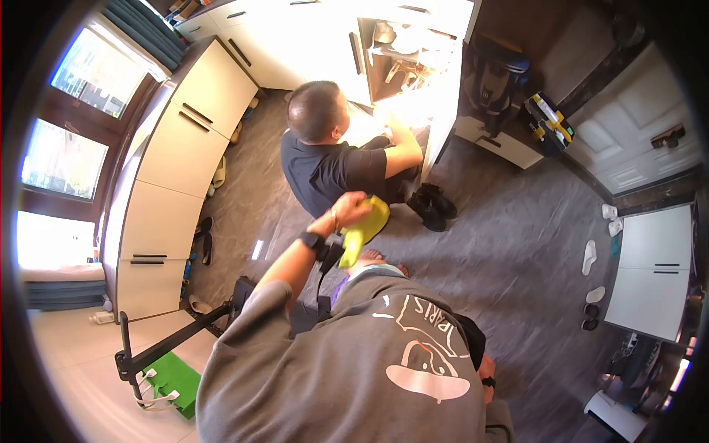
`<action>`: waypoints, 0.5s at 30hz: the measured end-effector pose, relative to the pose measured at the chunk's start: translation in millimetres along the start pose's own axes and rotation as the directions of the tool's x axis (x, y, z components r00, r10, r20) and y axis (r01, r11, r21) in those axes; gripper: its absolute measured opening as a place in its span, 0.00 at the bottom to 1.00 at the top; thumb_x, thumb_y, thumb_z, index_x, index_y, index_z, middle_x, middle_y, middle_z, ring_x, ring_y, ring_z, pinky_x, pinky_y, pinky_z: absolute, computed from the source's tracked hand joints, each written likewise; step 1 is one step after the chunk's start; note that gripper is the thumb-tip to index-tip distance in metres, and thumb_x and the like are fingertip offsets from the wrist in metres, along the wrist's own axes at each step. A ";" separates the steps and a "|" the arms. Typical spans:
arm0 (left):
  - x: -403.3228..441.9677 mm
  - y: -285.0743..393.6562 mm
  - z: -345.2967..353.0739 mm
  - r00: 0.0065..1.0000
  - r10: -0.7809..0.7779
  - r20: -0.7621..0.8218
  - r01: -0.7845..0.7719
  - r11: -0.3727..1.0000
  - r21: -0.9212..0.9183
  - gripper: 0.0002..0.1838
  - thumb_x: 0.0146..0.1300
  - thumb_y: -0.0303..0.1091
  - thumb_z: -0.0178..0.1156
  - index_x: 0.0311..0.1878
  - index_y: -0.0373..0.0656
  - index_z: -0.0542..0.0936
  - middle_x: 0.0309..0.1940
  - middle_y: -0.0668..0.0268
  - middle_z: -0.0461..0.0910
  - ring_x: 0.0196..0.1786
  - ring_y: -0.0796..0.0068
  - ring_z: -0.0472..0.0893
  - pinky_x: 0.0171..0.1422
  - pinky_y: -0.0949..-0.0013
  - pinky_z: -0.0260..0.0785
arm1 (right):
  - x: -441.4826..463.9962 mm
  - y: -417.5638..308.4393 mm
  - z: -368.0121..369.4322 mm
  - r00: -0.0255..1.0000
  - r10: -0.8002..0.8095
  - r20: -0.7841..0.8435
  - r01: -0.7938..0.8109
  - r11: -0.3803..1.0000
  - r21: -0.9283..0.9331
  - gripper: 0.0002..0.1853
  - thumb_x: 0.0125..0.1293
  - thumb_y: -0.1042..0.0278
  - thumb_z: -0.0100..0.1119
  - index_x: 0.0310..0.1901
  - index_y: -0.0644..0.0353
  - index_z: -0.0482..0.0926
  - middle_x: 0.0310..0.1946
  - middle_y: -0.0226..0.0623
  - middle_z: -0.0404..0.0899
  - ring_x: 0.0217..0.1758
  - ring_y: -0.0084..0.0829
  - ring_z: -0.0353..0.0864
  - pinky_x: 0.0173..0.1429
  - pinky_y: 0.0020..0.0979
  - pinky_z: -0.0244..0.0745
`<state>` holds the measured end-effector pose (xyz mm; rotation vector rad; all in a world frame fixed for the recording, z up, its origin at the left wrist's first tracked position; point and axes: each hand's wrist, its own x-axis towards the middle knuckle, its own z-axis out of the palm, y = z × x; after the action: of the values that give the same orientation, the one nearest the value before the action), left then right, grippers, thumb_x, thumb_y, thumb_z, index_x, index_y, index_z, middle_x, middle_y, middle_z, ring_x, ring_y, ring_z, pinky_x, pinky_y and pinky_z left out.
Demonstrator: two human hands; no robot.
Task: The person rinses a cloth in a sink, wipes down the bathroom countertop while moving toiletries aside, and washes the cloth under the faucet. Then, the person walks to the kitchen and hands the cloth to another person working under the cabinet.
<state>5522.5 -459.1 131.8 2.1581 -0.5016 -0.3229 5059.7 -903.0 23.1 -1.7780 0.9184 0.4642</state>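
My left hand (pixel 352 210) is closed around a bright yellow-green thing (pixel 371 221) that looks like a folded cloth; its exact kind is hard to make out. It hangs in front of my body, above my bare feet (pixel 373 255). A dark band circles my left wrist, with a black cord hanging below it. My right hand (pixel 485 369) is low at my right side, partly behind my grey shirt (pixel 332 362), and its fingers are mostly hidden. Close ahead, a person in a dark shirt (pixel 332 166) crouches, reaching an arm into an open, brightly lit cabinet (pixel 384 70).
Black shoes (pixel 430 207) stand on the grey floor beside the crouching person. White cabinets (pixel 166 177) line the left, with shoes along their base. More slippers (pixel 588 257) lie near a white cabinet (pixel 653 258) at right. A black frame (pixel 170 343) and green bag (pixel 173 384) are at lower left.
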 end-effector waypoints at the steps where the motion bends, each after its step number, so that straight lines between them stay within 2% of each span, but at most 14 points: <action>1: 25.8 16.7 -13.1 0.999 0.014 -0.032 -0.014 1.000 -0.001 0.13 0.48 0.36 0.56 0.19 0.37 0.66 0.13 0.65 0.63 0.20 0.83 0.63 0.22 0.70 0.58 | -2.2 -7.8 0.7 0.998 0.055 -0.032 -0.053 0.996 0.068 0.12 0.55 0.65 0.46 0.40 0.59 0.71 0.27 0.33 0.73 0.27 0.27 0.73 0.29 0.25 0.70; 2: 51.8 26.5 -23.2 0.993 0.043 -0.114 -0.044 0.999 0.002 0.13 0.48 0.36 0.56 0.20 0.37 0.68 0.13 0.67 0.64 0.21 0.84 0.63 0.22 0.72 0.59 | -8.2 -20.7 2.8 0.992 0.112 -0.060 -0.103 0.985 0.138 0.12 0.56 0.65 0.46 0.40 0.59 0.70 0.28 0.34 0.73 0.29 0.28 0.73 0.30 0.26 0.70; 3: 73.2 41.8 -33.3 0.992 -0.012 -0.126 -0.009 0.985 -0.170 0.12 0.48 0.37 0.56 0.26 0.36 0.73 0.17 0.67 0.70 0.23 0.84 0.68 0.26 0.74 0.63 | -17.0 -36.8 5.2 0.982 0.171 -0.084 -0.151 0.966 0.209 0.12 0.56 0.65 0.45 0.40 0.59 0.70 0.30 0.35 0.72 0.31 0.28 0.73 0.30 0.27 0.70; 4: 88.8 69.1 -48.1 0.984 -0.054 -0.168 0.032 0.991 -0.128 0.15 0.49 0.37 0.56 0.34 0.35 0.75 0.22 0.66 0.75 0.26 0.83 0.72 0.30 0.75 0.67 | -23.2 -50.6 6.9 0.968 0.231 -0.102 -0.194 0.939 0.282 0.11 0.56 0.65 0.44 0.40 0.59 0.70 0.31 0.35 0.72 0.33 0.28 0.73 0.31 0.28 0.70; 5: 118.2 54.4 -51.4 0.978 -0.103 -0.181 0.080 0.988 -0.129 0.16 0.51 0.39 0.55 0.37 0.35 0.75 0.25 0.64 0.76 0.28 0.81 0.74 0.32 0.75 0.67 | -23.6 -57.4 6.8 0.950 0.291 -0.115 -0.234 0.905 0.357 0.11 0.56 0.65 0.43 0.40 0.59 0.69 0.33 0.36 0.72 0.35 0.29 0.73 0.32 0.29 0.70; 6: 136.6 62.9 -55.9 0.955 -0.095 -0.282 0.052 0.986 -0.156 0.15 0.52 0.38 0.55 0.36 0.34 0.75 0.25 0.64 0.76 0.28 0.80 0.74 0.32 0.75 0.67 | -20.0 -48.1 5.5 0.951 0.283 -0.122 -0.223 0.906 0.361 0.11 0.56 0.65 0.43 0.40 0.59 0.69 0.33 0.36 0.72 0.35 0.29 0.73 0.32 0.29 0.70; 8: 178.9 54.5 -56.8 0.924 -0.057 -0.378 -0.046 0.965 -0.258 0.14 0.53 0.35 0.53 0.39 0.34 0.73 0.26 0.63 0.76 0.28 0.79 0.74 0.33 0.74 0.67 | -19.4 -25.9 5.5 1.000 -0.022 -0.010 0.023 0.981 0.191 0.14 0.56 0.64 0.44 0.43 0.58 0.69 0.35 0.36 0.71 0.36 0.28 0.73 0.34 0.29 0.69; 9: 201.4 36.4 -49.1 0.907 -0.066 -0.416 -0.066 0.953 -0.295 0.14 0.53 0.33 0.53 0.40 0.34 0.72 0.27 0.62 0.76 0.28 0.78 0.74 0.33 0.74 0.67 | -25.2 -14.8 5.0 1.000 0.001 -0.028 0.004 0.983 0.185 0.13 0.56 0.64 0.44 0.42 0.58 0.69 0.34 0.36 0.71 0.36 0.28 0.73 0.34 0.29 0.70; 10: 213.5 20.8 -41.6 0.911 -0.060 -0.408 -0.071 0.952 -0.297 0.14 0.53 0.33 0.53 0.40 0.34 0.72 0.27 0.62 0.76 0.28 0.78 0.74 0.33 0.74 0.67 | -31.9 -6.2 7.0 0.991 0.114 -0.075 -0.090 0.958 0.273 0.13 0.55 0.64 0.45 0.41 0.58 0.69 0.34 0.36 0.71 0.35 0.28 0.73 0.34 0.29 0.70; 12: 225.3 -4.2 -31.7 0.963 -0.044 -0.267 0.062 0.996 0.060 0.15 0.51 0.38 0.53 0.37 0.36 0.73 0.34 0.51 0.76 0.38 0.60 0.76 0.43 0.65 0.66 | -43.5 9.1 12.3 0.946 0.294 -0.137 -0.209 0.877 0.433 0.12 0.55 0.65 0.45 0.40 0.58 0.69 0.32 0.35 0.71 0.34 0.27 0.73 0.33 0.29 0.70; 13: 221.0 -16.1 -23.0 1.000 -0.004 0.016 -0.005 0.856 0.517 0.17 0.50 0.39 0.52 0.39 0.37 0.73 0.37 0.49 0.74 0.42 0.54 0.74 0.47 0.63 0.65 | -46.8 15.7 14.1 0.935 0.321 -0.150 -0.221 0.858 0.464 0.11 0.55 0.65 0.45 0.39 0.58 0.69 0.32 0.35 0.71 0.34 0.27 0.72 0.33 0.28 0.70; 14: 173.4 51.6 -27.3 0.974 -0.187 -0.126 0.209 0.958 0.196 0.18 0.48 0.40 0.52 0.40 0.38 0.73 0.38 0.49 0.73 0.45 0.54 0.72 0.49 0.63 0.64 | -50.4 22.9 15.2 0.923 0.350 -0.161 -0.234 0.841 0.488 0.10 0.55 0.65 0.45 0.38 0.58 0.69 0.31 0.35 0.71 0.33 0.27 0.72 0.32 0.28 0.70; 15: 166.8 21.3 -8.9 0.987 -0.128 -0.098 0.154 0.932 0.328 0.17 0.48 0.40 0.51 0.39 0.39 0.74 0.41 0.49 0.73 0.46 0.54 0.71 0.51 0.61 0.64 | -55.1 25.0 16.3 0.916 0.364 -0.167 -0.239 0.831 0.502 0.10 0.55 0.66 0.45 0.38 0.58 0.70 0.31 0.35 0.71 0.33 0.27 0.72 0.32 0.28 0.70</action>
<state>5668.6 -541.6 146.0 2.5351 -0.3791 -0.2464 5007.5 -872.2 38.9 -1.2588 1.3828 0.1799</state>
